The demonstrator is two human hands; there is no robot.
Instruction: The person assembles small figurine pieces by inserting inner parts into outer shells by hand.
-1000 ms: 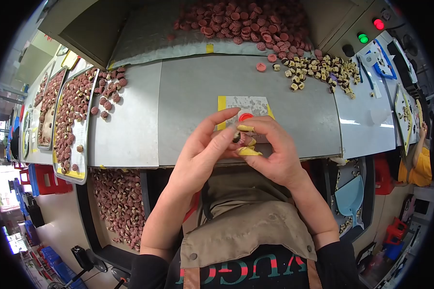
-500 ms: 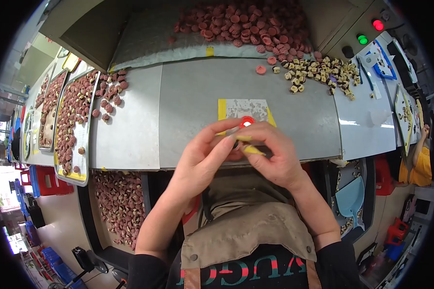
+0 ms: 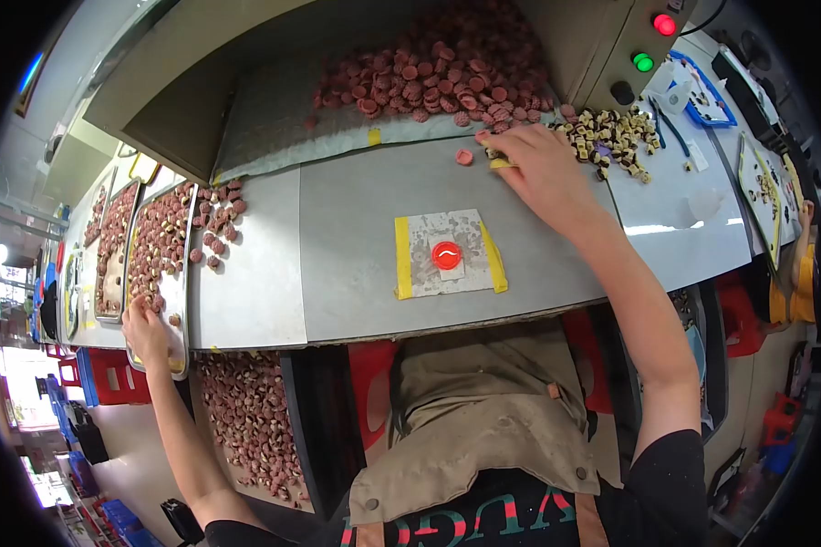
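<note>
My left hand (image 3: 146,335) is at the near end of a metal tray (image 3: 181,351) filled with ridged pink-brown pieces (image 3: 160,242). Its fingers are bent together among the pieces, and what they hold is hidden. Far to the right, my right hand (image 3: 543,169) reaches to the back of the worktable, fingers curled down beside a small pink ridged cup (image 3: 464,157). A cream-and-dark piece shows partly beneath these fingers, by a yellow band at a fingertip; the grip itself is covered. Between the hands, a red round button (image 3: 447,255) sits on a taped white plate (image 3: 424,278).
A heap of pink cups (image 3: 429,82) fills the machine opening at the back. Cream-and-dark pieces (image 3: 616,137) are piled at the back right. More pink pieces (image 3: 251,415) lie in a bin below the table. Another person's arm (image 3: 805,232) shows at far right.
My hands were together over the button plate and have parted. The left went out to the tray, the right to the back pile. The button plate is now uncovered.
</note>
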